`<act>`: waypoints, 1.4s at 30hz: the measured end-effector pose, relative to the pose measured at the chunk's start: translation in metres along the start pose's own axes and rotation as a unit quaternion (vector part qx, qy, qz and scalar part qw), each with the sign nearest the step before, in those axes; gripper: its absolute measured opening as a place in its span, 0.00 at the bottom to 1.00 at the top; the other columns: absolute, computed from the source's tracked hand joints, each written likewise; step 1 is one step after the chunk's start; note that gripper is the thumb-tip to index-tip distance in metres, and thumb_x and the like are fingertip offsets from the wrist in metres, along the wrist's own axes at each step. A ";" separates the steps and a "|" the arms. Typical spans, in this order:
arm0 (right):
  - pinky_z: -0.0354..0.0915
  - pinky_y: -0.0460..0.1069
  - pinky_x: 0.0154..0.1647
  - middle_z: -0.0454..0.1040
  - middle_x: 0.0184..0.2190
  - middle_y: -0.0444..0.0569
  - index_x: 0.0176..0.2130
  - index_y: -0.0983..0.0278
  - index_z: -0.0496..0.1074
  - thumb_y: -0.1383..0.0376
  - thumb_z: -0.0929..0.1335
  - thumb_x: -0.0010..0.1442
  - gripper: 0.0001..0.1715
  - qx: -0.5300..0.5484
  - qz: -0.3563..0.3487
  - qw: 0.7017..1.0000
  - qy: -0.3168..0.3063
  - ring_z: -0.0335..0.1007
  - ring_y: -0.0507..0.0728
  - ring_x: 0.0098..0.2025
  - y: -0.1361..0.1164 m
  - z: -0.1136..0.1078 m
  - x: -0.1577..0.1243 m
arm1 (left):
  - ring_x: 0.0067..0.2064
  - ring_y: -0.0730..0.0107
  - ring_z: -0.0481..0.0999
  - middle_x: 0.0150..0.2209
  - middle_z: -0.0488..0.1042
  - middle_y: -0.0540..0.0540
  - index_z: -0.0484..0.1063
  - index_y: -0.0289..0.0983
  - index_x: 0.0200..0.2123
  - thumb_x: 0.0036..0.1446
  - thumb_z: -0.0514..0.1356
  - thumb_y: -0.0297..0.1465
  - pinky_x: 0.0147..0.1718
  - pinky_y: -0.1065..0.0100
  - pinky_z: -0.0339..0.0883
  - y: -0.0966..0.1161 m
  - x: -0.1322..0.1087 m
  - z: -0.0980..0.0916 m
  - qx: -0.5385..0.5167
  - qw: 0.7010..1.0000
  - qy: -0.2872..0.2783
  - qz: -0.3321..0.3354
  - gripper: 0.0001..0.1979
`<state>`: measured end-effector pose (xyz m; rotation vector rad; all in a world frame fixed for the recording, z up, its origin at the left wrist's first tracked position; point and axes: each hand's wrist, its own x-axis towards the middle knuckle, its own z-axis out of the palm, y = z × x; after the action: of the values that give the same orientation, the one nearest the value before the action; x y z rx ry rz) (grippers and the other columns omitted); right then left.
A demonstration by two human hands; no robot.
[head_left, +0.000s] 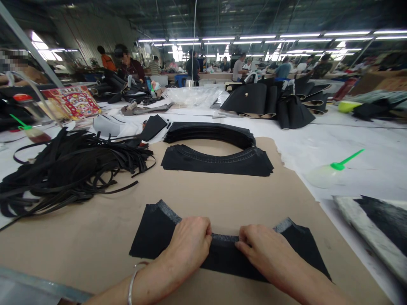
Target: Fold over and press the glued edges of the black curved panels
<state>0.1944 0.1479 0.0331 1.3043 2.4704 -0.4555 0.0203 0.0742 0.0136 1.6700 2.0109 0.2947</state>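
A black curved fabric piece (152, 237) with a grey folded edge lies flat on the brown paper sheet (206, 190) in front of me. My left hand (189, 243) rests on its middle with fingers curled, pinching the grey inner edge. My right hand (263, 250) sits just beside it, its fingertips pressed on the same edge. A bangle shows on my left wrist. Farther back lies a stack of similar black curved pieces (219, 161), with another stack (210, 132) behind it.
A heap of black strips (66, 169) lies at the left. A squeeze bottle with a green nozzle (327, 171) lies at the right, another (30, 131) at far left. Black folded pieces (273, 103) stand at the back. Several people work at distant tables.
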 end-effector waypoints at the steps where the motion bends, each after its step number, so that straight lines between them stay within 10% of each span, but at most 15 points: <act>1: 0.56 0.50 0.29 0.80 0.32 0.55 0.31 0.63 0.76 0.66 0.63 0.61 0.13 -0.003 0.001 1.000 0.000 0.77 0.64 0.36 0.000 0.000 0.000 | 0.32 0.65 0.76 0.29 0.78 0.48 0.74 0.39 0.29 0.55 0.55 0.26 0.29 0.67 0.55 0.000 0.000 0.000 0.000 1.000 -0.001 -0.001 0.07; 13: 0.57 0.49 0.28 0.76 0.27 0.51 0.33 0.63 0.72 0.61 0.68 0.61 0.08 0.004 0.011 1.000 0.029 0.77 0.63 0.34 0.007 -0.001 -0.005 | 0.37 0.64 0.73 0.34 0.73 0.51 0.65 0.40 0.36 0.53 0.59 0.22 0.34 0.67 0.60 0.005 -0.009 0.000 0.034 0.999 0.042 0.000 0.09; 22: 0.60 0.50 0.31 0.78 0.31 0.55 0.39 0.64 0.72 0.59 0.69 0.59 0.11 0.030 0.026 0.996 0.074 0.77 0.66 0.38 0.009 0.005 -0.014 | 0.40 0.64 0.75 0.40 0.76 0.43 0.68 0.32 0.50 0.63 0.46 0.20 0.39 0.66 0.71 -0.004 -0.013 0.039 0.173 0.857 0.199 0.443 0.16; 32: 0.52 0.47 0.28 0.77 0.27 0.46 0.30 0.61 0.74 0.58 0.69 0.56 0.09 0.102 -0.013 0.995 0.018 0.73 0.57 0.33 0.069 -0.023 -0.022 | 0.40 0.65 0.75 0.37 0.75 0.44 0.70 0.31 0.53 0.66 0.46 0.22 0.41 0.68 0.72 -0.013 -0.012 0.056 0.257 0.835 0.236 0.424 0.18; 42: 0.54 0.48 0.32 0.79 0.30 0.51 0.31 0.63 0.76 0.63 0.68 0.56 0.07 0.075 0.002 0.997 0.021 0.74 0.61 0.38 0.064 -0.023 -0.018 | 0.40 0.64 0.73 0.37 0.73 0.46 0.66 0.39 0.59 0.67 0.46 0.26 0.42 0.66 0.68 -0.011 -0.015 0.069 0.238 0.865 0.236 0.374 0.20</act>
<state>0.2543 0.1783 0.0527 1.3894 2.5084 -0.6293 0.0477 0.0472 -0.0462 2.9162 1.7172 0.5459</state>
